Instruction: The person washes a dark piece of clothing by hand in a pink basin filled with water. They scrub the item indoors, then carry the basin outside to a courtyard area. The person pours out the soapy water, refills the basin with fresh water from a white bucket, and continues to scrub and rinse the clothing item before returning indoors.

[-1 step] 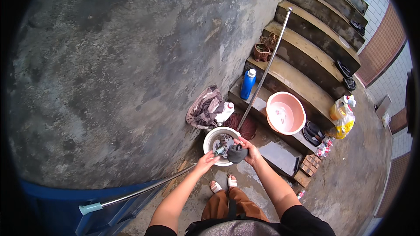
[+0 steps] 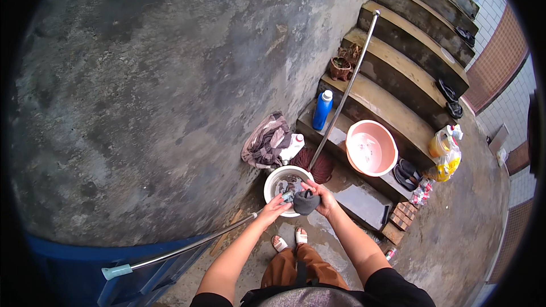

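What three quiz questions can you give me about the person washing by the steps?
1. True or false: both hands hold a dark cloth over the white bucket.
2. What colour is the basin on the step: A pink, B green, C black?
3. What stands on the step beside the long metal pole?

Key
1. True: the left hand and right hand both grip it.
2. A.
3. A blue bottle.

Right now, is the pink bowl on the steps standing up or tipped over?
Standing up. The pink bowl sits on a step with its open side facing up, inside visible.
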A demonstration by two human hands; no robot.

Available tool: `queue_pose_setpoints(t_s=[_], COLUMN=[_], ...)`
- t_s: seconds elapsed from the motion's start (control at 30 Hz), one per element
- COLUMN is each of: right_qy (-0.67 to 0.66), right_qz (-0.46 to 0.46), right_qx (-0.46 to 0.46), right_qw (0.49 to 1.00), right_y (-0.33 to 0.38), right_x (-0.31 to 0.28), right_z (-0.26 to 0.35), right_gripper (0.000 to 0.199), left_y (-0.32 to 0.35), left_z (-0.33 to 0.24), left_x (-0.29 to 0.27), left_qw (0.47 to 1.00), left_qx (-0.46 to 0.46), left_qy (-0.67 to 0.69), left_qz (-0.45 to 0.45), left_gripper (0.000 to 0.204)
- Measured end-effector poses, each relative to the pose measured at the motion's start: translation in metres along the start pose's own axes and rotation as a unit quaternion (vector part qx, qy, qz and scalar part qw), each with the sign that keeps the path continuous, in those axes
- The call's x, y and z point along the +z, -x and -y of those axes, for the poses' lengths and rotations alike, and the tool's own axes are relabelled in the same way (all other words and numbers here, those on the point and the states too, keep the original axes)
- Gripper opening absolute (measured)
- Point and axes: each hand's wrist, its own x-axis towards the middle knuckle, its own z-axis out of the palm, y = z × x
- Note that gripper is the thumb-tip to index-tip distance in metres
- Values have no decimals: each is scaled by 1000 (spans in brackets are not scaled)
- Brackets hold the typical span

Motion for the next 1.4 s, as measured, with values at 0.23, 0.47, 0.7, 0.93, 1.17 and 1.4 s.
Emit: queue_pose_setpoints(t_s=[0.23,0.47,0.7,0.93,1.17,1.4], right_qy=[349,800,876,877,873,851], right_qz=[-108,-89,36,77,130,142], right_qx=[-35,-186,-303,-302,-323,-345], right_qw=[930,564,374,366,342,369], right_y=[-64,-116,-172,-176,-174,-169], right_x=[-55,42,20,22,29,26], right_z=[-5,36,31,34,43,50], right_gripper=[38,52,46,39,40,47], left_y=[-33,-91,-144,-183,-212,-228], left_z=[-13,32,70,88,95,91], left_x=[36,15,6,-3,-7,-7], left_qw=[993,961,951,938,937,936], left_qx=[-45,-146,-154,-148,-134,-119], left_qy=[86,141,190,233,248,264], left_qz=[-63,-185,-187,-209,-207,-201], left_gripper=[34,39,42,41,38,33])
